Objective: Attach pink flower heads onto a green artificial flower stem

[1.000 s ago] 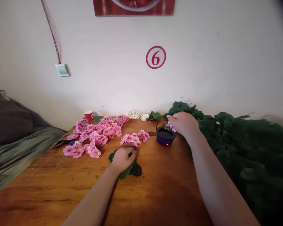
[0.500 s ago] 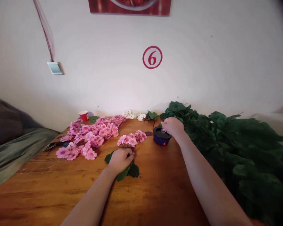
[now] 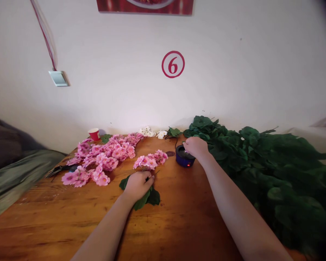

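Observation:
My left hand (image 3: 138, 185) is closed round the stem of an artificial flower spray, low over the table. Its pink blossoms (image 3: 150, 161) lie just beyond my fingers, and its green leaves (image 3: 153, 197) stick out beneath the palm. Further forward on the right, my right hand (image 3: 196, 146) pinches a small pinkish flower (image 3: 186, 151), mostly hidden by the fingers. It is held at the mouth of a round dark-blue pot (image 3: 183, 159) with a glowing red switch. Whether the flower touches what is inside the pot I cannot tell.
More pink artificial flowers (image 3: 108, 156) are heaped at left, beside dark-handled scissors (image 3: 61, 169). A red paper cup (image 3: 93, 134) and white flowers (image 3: 147, 131) stand near the wall. A large pile of green leaves (image 3: 260, 163) covers the right side of the wooden table (image 3: 179, 217).
My right hand has shifted slightly left and lower over the blue pot with the small flower. My left hand keeps its hold on the flower spray. The view has tilted slightly.

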A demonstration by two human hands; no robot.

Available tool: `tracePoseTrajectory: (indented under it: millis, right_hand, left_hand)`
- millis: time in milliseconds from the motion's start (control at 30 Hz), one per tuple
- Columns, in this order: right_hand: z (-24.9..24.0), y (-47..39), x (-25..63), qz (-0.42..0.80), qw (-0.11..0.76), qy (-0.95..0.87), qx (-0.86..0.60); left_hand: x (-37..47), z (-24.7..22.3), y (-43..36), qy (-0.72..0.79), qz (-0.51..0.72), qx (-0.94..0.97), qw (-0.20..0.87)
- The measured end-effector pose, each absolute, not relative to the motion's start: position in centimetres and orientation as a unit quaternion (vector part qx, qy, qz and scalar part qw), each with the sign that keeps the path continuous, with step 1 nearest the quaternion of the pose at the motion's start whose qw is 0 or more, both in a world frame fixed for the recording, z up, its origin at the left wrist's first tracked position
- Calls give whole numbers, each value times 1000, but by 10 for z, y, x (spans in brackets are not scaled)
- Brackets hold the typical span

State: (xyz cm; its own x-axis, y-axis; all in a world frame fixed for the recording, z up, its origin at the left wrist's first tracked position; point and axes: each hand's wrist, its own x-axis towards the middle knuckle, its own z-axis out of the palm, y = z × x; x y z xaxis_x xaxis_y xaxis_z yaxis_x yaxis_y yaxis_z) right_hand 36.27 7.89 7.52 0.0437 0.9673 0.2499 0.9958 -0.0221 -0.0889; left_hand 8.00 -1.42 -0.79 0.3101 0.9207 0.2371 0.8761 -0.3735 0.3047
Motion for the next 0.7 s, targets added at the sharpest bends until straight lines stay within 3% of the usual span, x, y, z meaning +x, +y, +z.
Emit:
tracePoseTrajectory:
  millis: [700]
  right_hand:
    - [79, 78, 363, -55, 114, -688, -714]
  left_hand:
    - [79, -10, -13, 551, 188, 811, 54]
